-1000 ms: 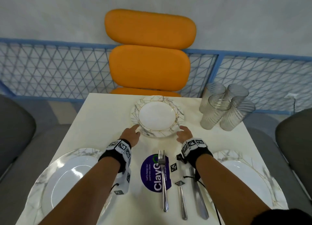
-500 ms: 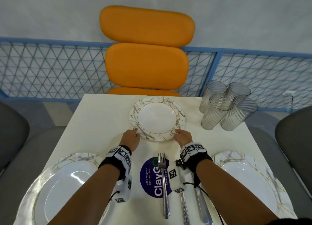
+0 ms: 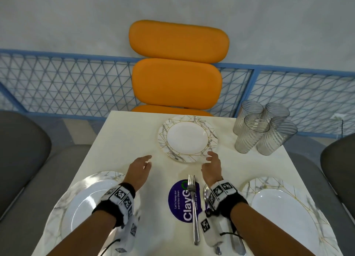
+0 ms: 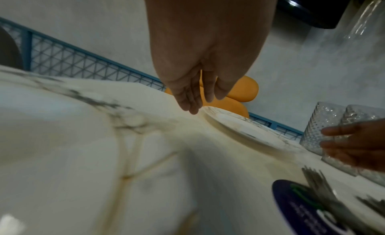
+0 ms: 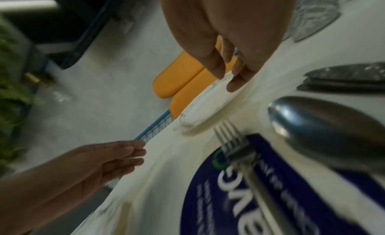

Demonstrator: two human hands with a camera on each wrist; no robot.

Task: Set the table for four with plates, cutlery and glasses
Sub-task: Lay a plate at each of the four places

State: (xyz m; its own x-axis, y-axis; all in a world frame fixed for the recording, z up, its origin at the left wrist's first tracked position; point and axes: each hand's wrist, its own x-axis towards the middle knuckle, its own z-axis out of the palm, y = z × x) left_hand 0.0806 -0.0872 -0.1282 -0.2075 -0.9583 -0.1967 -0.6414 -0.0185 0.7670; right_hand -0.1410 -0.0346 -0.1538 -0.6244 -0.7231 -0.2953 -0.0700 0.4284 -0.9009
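Note:
A marble-patterned plate (image 3: pixel 187 138) lies at the table's far side, in front of the orange chair (image 3: pixel 177 65). My left hand (image 3: pixel 141 164) hovers open to the plate's near left, clear of the rim. My right hand (image 3: pixel 211 162) is open just at the plate's near right edge, holding nothing. Two more plates lie near me, the left plate (image 3: pixel 84 204) and the right plate (image 3: pixel 288 209). A fork (image 3: pixel 193 204), a spoon (image 3: pixel 206 193) and a knife (image 3: pixel 238 246) lie between my wrists. Several ribbed glasses (image 3: pixel 263 129) stand clustered at the far right.
A round purple sticker (image 3: pixel 182 200) sits under the fork. Grey chairs stand at the left (image 3: pixel 21 152) and at the right (image 3: pixel 340 159). A blue mesh railing (image 3: pixel 67 86) runs behind the table. Bare cream tabletop (image 3: pixel 126 136) lies left of the far plate.
Both hands have let go of the far plate and drawn back toward me; the left hand moved further away to the left. The plate stays in front of the orange chair.

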